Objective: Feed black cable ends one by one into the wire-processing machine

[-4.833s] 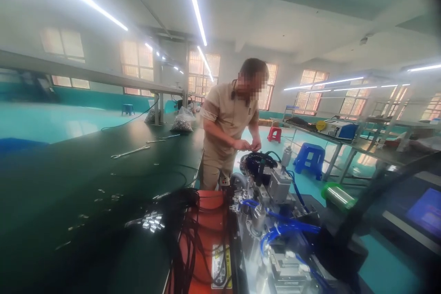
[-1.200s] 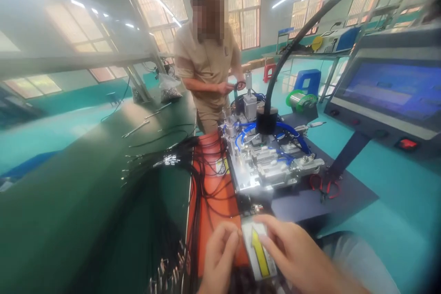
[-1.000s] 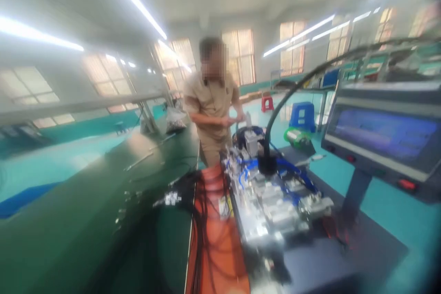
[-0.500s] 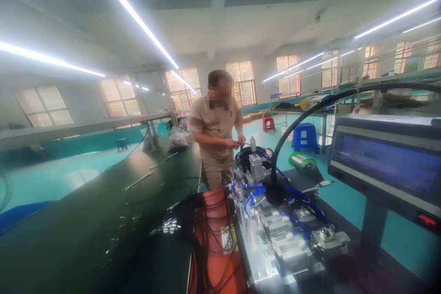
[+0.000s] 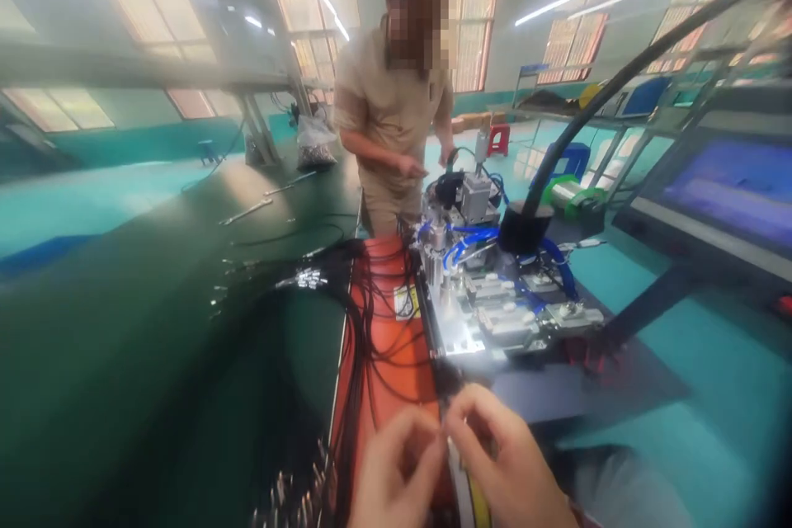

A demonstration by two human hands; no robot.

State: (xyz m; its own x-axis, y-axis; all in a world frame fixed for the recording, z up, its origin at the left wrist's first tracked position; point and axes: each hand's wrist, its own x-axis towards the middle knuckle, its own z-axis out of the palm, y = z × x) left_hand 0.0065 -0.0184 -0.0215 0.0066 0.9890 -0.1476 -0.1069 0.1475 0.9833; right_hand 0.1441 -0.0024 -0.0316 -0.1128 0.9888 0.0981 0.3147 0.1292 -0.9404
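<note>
Yellow-marked label (image 5: pixel 473 507) lies just under left hand (image 5: pixel 396 480) and right hand (image 5: pixel 511 474), fingertips pinched together on something too blurred to name; best, I judge, to keep that pinch low over the orange mat (image 5: pixel 387 371), clear of black cables (image 5: pixel 355 322) beside and metal fixture (image 5: pixel 495 322) beyond.
</note>
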